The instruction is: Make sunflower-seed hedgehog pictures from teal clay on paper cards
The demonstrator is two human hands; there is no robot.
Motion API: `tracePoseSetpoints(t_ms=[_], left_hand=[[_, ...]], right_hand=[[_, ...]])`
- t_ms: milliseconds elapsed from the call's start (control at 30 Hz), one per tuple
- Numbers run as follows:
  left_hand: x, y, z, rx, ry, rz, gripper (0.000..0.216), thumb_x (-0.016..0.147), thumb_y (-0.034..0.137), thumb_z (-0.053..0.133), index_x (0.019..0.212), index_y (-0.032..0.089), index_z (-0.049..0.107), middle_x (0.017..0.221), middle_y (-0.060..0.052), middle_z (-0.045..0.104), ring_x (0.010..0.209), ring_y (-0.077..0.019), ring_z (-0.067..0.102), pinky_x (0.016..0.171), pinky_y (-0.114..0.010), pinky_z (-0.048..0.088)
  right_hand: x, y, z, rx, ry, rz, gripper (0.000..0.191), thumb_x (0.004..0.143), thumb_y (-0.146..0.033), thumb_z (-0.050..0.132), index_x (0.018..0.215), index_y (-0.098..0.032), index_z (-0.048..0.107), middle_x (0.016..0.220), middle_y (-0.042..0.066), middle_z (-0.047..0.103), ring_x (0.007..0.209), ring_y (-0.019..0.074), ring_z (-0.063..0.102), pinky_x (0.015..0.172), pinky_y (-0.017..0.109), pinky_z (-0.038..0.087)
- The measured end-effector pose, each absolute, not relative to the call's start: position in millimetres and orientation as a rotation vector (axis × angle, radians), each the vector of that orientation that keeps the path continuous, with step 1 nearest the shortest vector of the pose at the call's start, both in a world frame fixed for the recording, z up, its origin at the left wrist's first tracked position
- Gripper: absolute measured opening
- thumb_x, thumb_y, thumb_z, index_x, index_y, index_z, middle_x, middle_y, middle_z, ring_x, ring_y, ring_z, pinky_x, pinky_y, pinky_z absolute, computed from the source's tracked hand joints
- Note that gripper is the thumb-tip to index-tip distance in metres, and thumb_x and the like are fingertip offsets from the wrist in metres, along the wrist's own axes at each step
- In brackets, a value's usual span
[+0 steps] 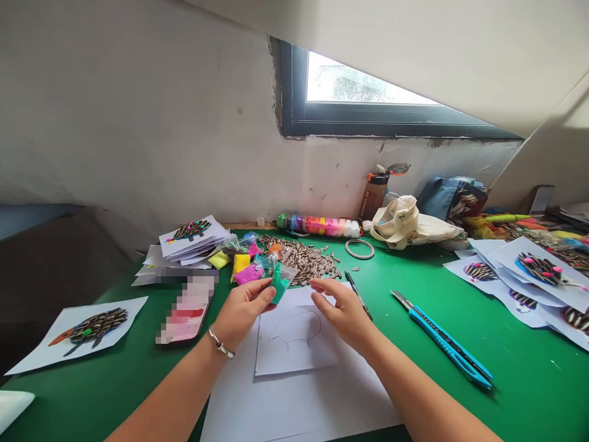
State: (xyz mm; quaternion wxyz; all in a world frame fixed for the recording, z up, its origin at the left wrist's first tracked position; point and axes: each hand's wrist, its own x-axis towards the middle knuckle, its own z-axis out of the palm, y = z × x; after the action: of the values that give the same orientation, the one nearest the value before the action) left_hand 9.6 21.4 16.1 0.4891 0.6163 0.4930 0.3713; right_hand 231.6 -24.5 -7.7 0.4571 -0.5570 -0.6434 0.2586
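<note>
Pinching a small bag of green clay (pixel 280 286) between thumb and fingers, the left hand (pixel 246 304) holds it above the far left corner of the drawing paper (pixel 294 356), toward the near edge of the worktop (pixel 384 276), while the right hand (pixel 343 310) hovers alongside, seemingly empty, fingers loosely curved. Readying the clay seems the step in hand; the next move probably calls for both hands' fingertips to unseal the bag.

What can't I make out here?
Head view: clear plastic packet with green contents, partly hidden by the left hand.
Head view: flat pink rectangular object, largely hidden by pixelation.
Head view: smooth white object, cut off by the left edge.
Head view: scene beyond the dark-framed glass window, blurred by glare.
</note>
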Motion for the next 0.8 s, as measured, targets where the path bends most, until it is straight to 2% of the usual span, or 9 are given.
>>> tracePoseSetpoints(t_ms=[133, 267, 400, 500, 667, 800], left_hand=[[23, 11, 22, 1.298, 1.058, 0.879, 0.062, 0.066, 0.062, 0.074, 0.106, 0.014, 0.071, 0.098, -0.011, 0.073, 0.088, -0.0245, 0.068, 0.078, -0.041, 0.059], [21, 5, 20, 1.093, 0.891, 0.831, 0.047, 0.07, 0.053, 0.077, 0.1, 0.017, 0.074, 0.094, -0.009, 0.074, 0.086, -0.021, 0.066, 0.079, -0.035, 0.057], [16, 2, 14, 1.033, 0.822, 0.734, 0.044, 0.069, 0.043, 0.082, 0.105, 0.019, 0.074, 0.099, -0.007, 0.073, 0.093, -0.0214, 0.065, 0.086, -0.034, 0.054], [16, 2, 11, 1.065, 0.847, 0.664, 0.043, 0.067, 0.044, 0.083, 0.103, 0.02, 0.075, 0.098, -0.005, 0.073, 0.094, -0.021, 0.065, 0.086, -0.033, 0.053], [16, 2, 13, 1.156, 0.916, 0.617, 0.042, 0.066, 0.049, 0.08, 0.091, 0.015, 0.077, 0.086, -0.005, 0.072, 0.083, -0.0207, 0.065, 0.076, -0.031, 0.055], [16, 0, 16, 1.285, 0.965, 0.661, 0.038, 0.067, 0.047, 0.076, 0.082, 0.013, 0.078, 0.073, -0.005, 0.07, 0.073, -0.0192, 0.062, 0.067, -0.029, 0.053]], right_hand=[[212, -19, 15, -1.324, -1.38, 1.031, 0.041, 0.083, -0.036, 0.06, 0.12, -0.018, 0.06, 0.102, 0.008, 0.069, 0.094, 0.0216, 0.063, 0.082, 0.035, 0.049], [197, -18, 22, -1.151, -1.254, 1.336, 0.029, 0.076, -0.036, 0.07, 0.097, -0.017, 0.064, 0.082, 0.002, 0.066, 0.078, 0.0167, 0.06, 0.068, 0.027, 0.045], [191, -24, 17, -1.084, -1.121, 1.499, 0.03, 0.069, -0.035, 0.077, 0.087, -0.017, 0.062, 0.079, 0.001, 0.063, 0.075, 0.0148, 0.057, 0.067, 0.027, 0.043], [192, -29, 12, -1.028, -1.105, 1.563, 0.028, 0.069, -0.034, 0.077, 0.085, -0.017, 0.062, 0.079, 0.0, 0.061, 0.075, 0.0145, 0.055, 0.069, 0.027, 0.043], [192, -31, 4, -1.066, -1.165, 1.498, 0.023, 0.073, -0.034, 0.075, 0.083, -0.017, 0.063, 0.074, -0.001, 0.057, 0.069, 0.0124, 0.049, 0.062, 0.025, 0.039], [191, -33, -4, -1.032, -1.199, 1.454, 0.021, 0.076, -0.034, 0.072, 0.083, -0.017, 0.061, 0.074, -0.001, 0.056, 0.068, 0.0126, 0.049, 0.063, 0.026, 0.04]])
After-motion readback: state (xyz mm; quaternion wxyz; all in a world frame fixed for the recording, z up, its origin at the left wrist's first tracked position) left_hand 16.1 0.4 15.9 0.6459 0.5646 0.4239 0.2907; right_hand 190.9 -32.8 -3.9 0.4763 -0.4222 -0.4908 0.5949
